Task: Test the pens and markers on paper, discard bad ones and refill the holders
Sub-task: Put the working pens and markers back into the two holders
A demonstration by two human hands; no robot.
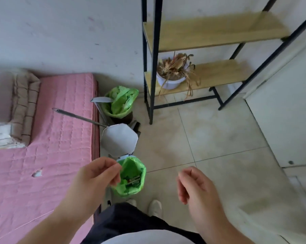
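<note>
Standing on the pale tiled floor [210, 138]: small green-lined bin [133, 175] with raised white lid [119, 140], second green-bagged bin [121, 103], black metal shelf frame [153, 67]. Beside, pink quilted mattress [57, 120] carrying folded striped bedding [23, 104].

head view, looking steeply down, floor near

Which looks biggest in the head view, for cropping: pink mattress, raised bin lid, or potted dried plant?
1. pink mattress
2. raised bin lid and potted dried plant: alike; the plant sits farther back, so unranked.
</note>
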